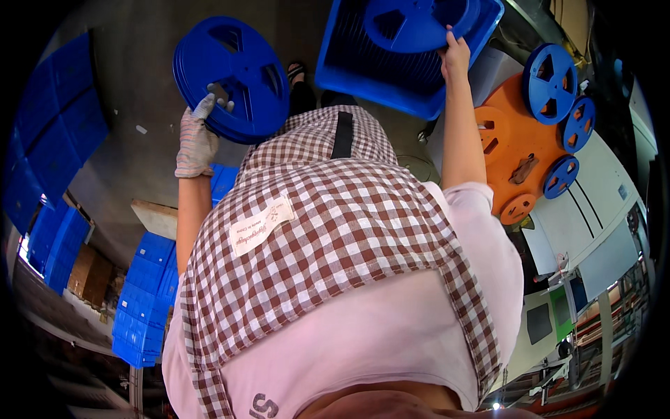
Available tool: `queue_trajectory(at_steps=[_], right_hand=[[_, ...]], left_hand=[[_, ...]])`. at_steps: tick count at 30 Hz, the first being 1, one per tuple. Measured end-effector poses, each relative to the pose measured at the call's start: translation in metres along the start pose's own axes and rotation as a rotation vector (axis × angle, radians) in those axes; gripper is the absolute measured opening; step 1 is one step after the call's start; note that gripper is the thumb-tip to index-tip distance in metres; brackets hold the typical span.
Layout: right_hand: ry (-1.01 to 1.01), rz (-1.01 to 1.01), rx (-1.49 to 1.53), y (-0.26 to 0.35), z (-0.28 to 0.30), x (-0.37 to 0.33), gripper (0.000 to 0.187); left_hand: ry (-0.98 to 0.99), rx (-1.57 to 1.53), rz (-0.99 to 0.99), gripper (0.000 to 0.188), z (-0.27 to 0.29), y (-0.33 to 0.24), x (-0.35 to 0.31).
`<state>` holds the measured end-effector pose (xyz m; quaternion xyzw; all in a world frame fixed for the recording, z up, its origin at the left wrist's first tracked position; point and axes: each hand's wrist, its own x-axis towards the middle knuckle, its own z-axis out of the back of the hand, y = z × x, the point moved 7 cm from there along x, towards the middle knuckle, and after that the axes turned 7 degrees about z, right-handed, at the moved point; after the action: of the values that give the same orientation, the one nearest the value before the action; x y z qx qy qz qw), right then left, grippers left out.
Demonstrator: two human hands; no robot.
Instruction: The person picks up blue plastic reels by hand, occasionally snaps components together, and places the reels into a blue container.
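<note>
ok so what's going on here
Someone in a checked apron is handling blue reels. Their gloved left hand grips a stack of reels, and their bare right hand holds the edge of another blue reel at the open blue bin. To the right, smaller-looking reels sit around an orange panel.

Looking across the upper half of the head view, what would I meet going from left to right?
Blue boxes, blue reels in the gloved left hand, sandal, blue bin, orange disc.
</note>
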<state>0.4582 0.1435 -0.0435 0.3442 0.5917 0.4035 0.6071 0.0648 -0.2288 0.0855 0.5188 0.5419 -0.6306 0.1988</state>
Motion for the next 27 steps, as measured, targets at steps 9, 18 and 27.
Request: queue_trajectory(at_steps=[9, 18, 27], right_hand=[[0.065, 0.152, -0.12, -0.078, -0.03, 0.089, 0.033], [0.024, 0.406, -0.766, -0.069, -0.066, 0.059, 0.044], [0.864, 0.722, -0.563, 0.066, -0.199, -0.193, 0.034]], left_hand=[[-0.192, -0.027, -0.05, 0.028, 0.037, 0.007, 0.006], [-0.182, -0.063, -0.003, 0.034, 0.021, 0.013, 0.002], [-0.097, -0.121, 0.043, 0.033, -0.008, 0.015, 0.007]])
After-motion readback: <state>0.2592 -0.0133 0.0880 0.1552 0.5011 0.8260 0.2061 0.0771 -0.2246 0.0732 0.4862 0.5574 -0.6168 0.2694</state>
